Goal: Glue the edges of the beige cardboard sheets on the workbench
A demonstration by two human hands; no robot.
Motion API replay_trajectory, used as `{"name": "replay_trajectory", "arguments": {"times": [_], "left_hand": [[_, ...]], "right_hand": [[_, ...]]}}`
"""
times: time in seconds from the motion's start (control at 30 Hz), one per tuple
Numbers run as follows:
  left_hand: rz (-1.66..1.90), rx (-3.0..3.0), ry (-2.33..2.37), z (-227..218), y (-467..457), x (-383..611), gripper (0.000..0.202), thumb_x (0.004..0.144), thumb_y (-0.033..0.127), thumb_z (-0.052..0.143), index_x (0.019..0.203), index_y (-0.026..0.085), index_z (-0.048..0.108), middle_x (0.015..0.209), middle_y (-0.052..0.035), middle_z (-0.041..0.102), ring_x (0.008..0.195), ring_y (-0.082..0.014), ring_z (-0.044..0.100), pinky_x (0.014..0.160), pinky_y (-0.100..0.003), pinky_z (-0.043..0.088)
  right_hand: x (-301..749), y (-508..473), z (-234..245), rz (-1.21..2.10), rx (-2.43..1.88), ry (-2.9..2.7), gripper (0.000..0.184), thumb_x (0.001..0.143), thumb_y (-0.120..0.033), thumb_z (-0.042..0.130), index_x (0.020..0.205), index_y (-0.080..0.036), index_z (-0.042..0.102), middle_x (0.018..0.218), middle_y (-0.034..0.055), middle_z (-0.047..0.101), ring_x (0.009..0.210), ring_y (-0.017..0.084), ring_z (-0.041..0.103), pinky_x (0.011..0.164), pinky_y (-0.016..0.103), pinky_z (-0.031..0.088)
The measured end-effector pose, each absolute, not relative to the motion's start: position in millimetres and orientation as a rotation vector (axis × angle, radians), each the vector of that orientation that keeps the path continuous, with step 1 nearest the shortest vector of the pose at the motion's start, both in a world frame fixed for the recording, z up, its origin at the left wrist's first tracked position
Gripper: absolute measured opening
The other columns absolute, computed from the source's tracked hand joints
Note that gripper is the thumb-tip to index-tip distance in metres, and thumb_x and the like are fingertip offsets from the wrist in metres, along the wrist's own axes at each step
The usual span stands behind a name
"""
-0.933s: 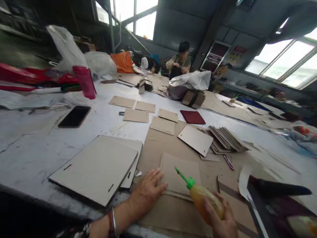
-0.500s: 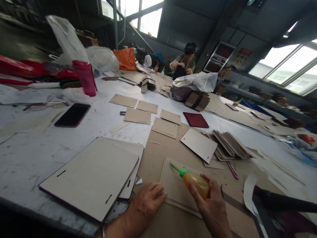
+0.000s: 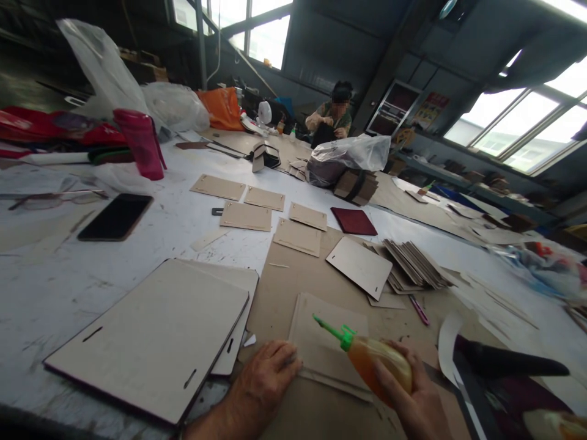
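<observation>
Fingers of left hand (image 3: 270, 380) spread flat, pressing near edge of cardboard panel (image 3: 328, 333), apparently to pin it against sliding. Right hand (image 3: 410, 400) fingers wrapped tight round glue bottle (image 3: 378, 365), amber fluid inside, green nozzle (image 3: 331, 327) aimed forward-left over panel just beyond left fingertips. Brown backing sheet (image 3: 293, 275) under panel, likely catching drips. Slotted board (image 3: 151, 339) lies left of left fingers; fanned card stack (image 3: 413, 266) well beyond right hand. Another person (image 3: 332, 116) at far end.
</observation>
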State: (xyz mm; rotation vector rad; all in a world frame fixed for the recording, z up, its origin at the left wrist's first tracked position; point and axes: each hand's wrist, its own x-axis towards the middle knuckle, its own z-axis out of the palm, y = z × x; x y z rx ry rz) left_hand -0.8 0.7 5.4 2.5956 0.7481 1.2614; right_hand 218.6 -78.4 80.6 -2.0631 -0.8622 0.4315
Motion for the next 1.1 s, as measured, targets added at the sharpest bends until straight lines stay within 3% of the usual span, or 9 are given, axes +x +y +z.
{"name": "replay_trajectory", "arguments": {"times": [0.2, 0.43, 0.73, 0.97, 1.1], "left_hand": [[1.178, 2.652, 0.728, 1.1, -0.8, -5.0, 0.031, 0.093, 0.009, 0.034, 0.100, 0.016, 0.064, 0.099, -0.0085, 0.065, 0.094, -0.0197, 0.061, 0.082, -0.031, 0.056], [1.176, 2.714, 0.724, 1.6, -1.0, -4.7, 0.031, 0.097, 0.015, 0.033, 0.102, 0.017, 0.064, 0.099, -0.0079, 0.065, 0.095, -0.0188, 0.061, 0.081, -0.029, 0.056], [1.193, 2.708, 0.699, 3.9, 0.3, -3.7, 0.032, 0.096, 0.013, 0.033, 0.099, 0.018, 0.064, 0.097, -0.0069, 0.065, 0.094, -0.0170, 0.061, 0.082, -0.026, 0.054], [1.191, 2.718, 0.696, 4.7, 0.4, -3.5, 0.030, 0.095, 0.012, 0.034, 0.098, 0.017, 0.064, 0.097, -0.0071, 0.064, 0.092, -0.0174, 0.060, 0.081, -0.027, 0.054], [1.174, 2.703, 0.706, 2.9, 0.6, -3.0, 0.029, 0.092, 0.008, 0.036, 0.100, 0.017, 0.062, 0.098, -0.0070, 0.064, 0.092, -0.0179, 0.060, 0.081, -0.029, 0.055]], "right_hand": [[266.8, -121.1, 70.2, 0.487, -1.908, -0.524, 0.072, 0.054, -0.065, 0.073, 0.104, -0.017, 0.052, 0.088, 0.0082, 0.065, 0.077, 0.028, 0.064, 0.065, 0.035, 0.053], [284.3, -126.4, 72.6, 0.171, -2.236, -0.782, 0.070, 0.059, -0.076, 0.058, 0.099, -0.018, 0.055, 0.091, 0.0083, 0.062, 0.080, 0.026, 0.061, 0.073, 0.038, 0.050], [303.3, -107.2, 51.7, 0.058, -2.212, -0.997, 0.061, 0.065, -0.067, 0.061, 0.103, -0.020, 0.056, 0.105, 0.0084, 0.059, 0.094, 0.029, 0.058, 0.087, 0.042, 0.044], [297.8, -133.6, 79.6, 0.192, -2.269, -0.987, 0.057, 0.060, -0.068, 0.062, 0.095, -0.023, 0.060, 0.091, 0.0054, 0.065, 0.080, 0.028, 0.062, 0.078, 0.040, 0.047], [278.1, -151.6, 95.5, 0.216, -2.259, -0.749, 0.059, 0.063, -0.074, 0.056, 0.098, -0.026, 0.057, 0.092, 0.0034, 0.064, 0.085, 0.028, 0.060, 0.080, 0.039, 0.044]]}}
